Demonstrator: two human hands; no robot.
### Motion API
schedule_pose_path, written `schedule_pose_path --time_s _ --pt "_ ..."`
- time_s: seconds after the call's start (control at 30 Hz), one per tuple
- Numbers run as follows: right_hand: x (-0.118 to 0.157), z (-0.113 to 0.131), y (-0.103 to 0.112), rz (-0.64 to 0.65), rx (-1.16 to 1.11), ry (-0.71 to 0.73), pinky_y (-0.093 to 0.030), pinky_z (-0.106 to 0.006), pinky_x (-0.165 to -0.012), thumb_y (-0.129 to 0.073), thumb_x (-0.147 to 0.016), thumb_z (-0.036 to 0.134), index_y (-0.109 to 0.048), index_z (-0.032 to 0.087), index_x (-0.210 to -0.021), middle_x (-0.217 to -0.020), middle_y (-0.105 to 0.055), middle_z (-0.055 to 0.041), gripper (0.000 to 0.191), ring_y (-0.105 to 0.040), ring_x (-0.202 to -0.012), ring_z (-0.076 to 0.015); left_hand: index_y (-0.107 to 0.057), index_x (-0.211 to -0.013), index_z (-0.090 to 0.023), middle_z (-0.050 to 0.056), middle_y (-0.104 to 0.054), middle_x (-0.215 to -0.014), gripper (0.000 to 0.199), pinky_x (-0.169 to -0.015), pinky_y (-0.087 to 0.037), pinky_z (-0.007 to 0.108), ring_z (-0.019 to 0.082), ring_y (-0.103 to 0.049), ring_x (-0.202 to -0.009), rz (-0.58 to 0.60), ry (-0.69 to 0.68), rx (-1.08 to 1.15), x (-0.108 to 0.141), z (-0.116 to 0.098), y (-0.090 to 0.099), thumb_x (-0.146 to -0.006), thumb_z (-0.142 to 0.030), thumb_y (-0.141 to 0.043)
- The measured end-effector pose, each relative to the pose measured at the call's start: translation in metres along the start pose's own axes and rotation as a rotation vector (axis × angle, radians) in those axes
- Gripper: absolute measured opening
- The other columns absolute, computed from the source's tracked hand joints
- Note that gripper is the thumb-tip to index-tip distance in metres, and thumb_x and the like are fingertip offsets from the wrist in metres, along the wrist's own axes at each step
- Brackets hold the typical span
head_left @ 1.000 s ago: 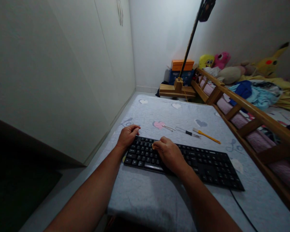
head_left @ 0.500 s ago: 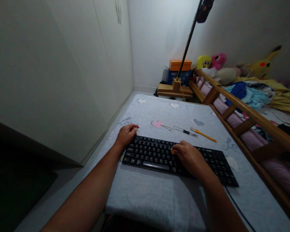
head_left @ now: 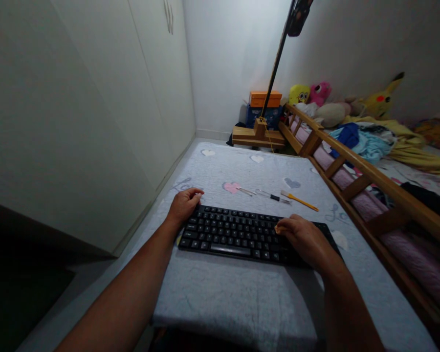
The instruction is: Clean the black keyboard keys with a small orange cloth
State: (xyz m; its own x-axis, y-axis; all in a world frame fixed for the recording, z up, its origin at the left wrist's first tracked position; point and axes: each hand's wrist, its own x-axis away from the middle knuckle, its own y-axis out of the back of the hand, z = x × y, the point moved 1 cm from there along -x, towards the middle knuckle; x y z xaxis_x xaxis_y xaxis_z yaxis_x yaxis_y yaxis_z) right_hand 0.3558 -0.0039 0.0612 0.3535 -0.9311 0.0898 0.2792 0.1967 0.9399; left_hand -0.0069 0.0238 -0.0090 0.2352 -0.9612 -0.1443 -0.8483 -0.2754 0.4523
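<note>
A black keyboard [head_left: 227, 232] lies on a light blue cloth patterned with hearts [head_left: 212, 283]. At its upper left corner my left hand [head_left: 184, 203] is closed against the edge, fingers curled and thumb close to them. My right hand [head_left: 304, 237] is over the right part of the keys, with its fingers pinched on a small tan piece [head_left: 277, 229], too small to identify. That hand and forearm hide much of the number pad. Beyond the keyboard lie cotton swabs [head_left: 246, 191], a thin tool with a black grip [head_left: 275, 197] and a yellow-handled brush [head_left: 302, 201].
A wooden bed rail [head_left: 352, 164] runs along the right, with clothes and plush toys [head_left: 379, 102] behind it. White cabinet doors [head_left: 106, 98] stand on the left. At the far end are a wooden stand [head_left: 258, 134] with a pole and an orange box [head_left: 265, 99].
My right hand has moved right along the keys with the tan piece, uncovering the arrow keys. My left hand stays at the keyboard's corner. The view has turned slightly right.
</note>
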Motion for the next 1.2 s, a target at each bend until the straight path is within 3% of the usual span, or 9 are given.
schedule_pose_path --time_s 0.27,0.8,1.07,1.2 --pt "-0.021 0.046 -0.021 -0.053 -0.03 0.118 -0.043 -0.026 -0.081 -0.051 -0.098 0.025 -0.076 0.021 -0.101 -0.094 -0.064 -0.0061 0.026 -0.061 -0.09 -0.0179 -0.073 -0.093 -0.017 -0.001 -0.063 -0.061 0.034 -0.055 -0.042 0.028 0.016 -0.056 -0.054 -0.002 0.022 0.018 -0.001 0.001 -0.001 -0.078 -0.043 -0.056" --pt "0.0 -0.018 -0.007 -0.037 0.036 -0.051 -0.042 -0.028 -0.079 -0.052 -0.093 0.024 -0.077 0.022 -0.1 -0.095 -0.066 -0.0061 0.026 -0.063 -0.086 -0.0185 -0.074 -0.09 -0.018 -0.001 -0.062 -0.06 0.032 -0.057 -0.043 0.028 0.017 -0.057 -0.057 -0.014 0.009 -0.016 -0.002 0.004 -0.001 -0.078 -0.042 -0.058" --pt "0.005 -0.013 0.009 0.023 0.062 -0.088 -0.041 -0.03 -0.076 -0.053 -0.092 0.022 -0.078 0.021 -0.095 -0.092 -0.067 -0.007 0.025 -0.063 -0.082 -0.0188 -0.074 -0.091 -0.017 -0.001 -0.063 -0.061 0.032 -0.058 -0.044 0.028 0.018 -0.058 -0.058 -0.009 0.01 0.0 -0.003 0.004 -0.001 -0.078 -0.042 -0.057" --pt "0.001 0.013 0.006 -0.036 0.011 0.009 -0.042 -0.029 -0.079 -0.052 -0.095 0.024 -0.077 0.022 -0.098 -0.093 -0.067 -0.0066 0.025 -0.062 -0.087 -0.0193 -0.074 -0.09 -0.018 -0.001 -0.064 -0.061 0.032 -0.059 -0.044 0.029 0.018 -0.058 -0.058 -0.014 0.003 -0.007 -0.003 0.003 -0.001 -0.079 -0.043 -0.057"
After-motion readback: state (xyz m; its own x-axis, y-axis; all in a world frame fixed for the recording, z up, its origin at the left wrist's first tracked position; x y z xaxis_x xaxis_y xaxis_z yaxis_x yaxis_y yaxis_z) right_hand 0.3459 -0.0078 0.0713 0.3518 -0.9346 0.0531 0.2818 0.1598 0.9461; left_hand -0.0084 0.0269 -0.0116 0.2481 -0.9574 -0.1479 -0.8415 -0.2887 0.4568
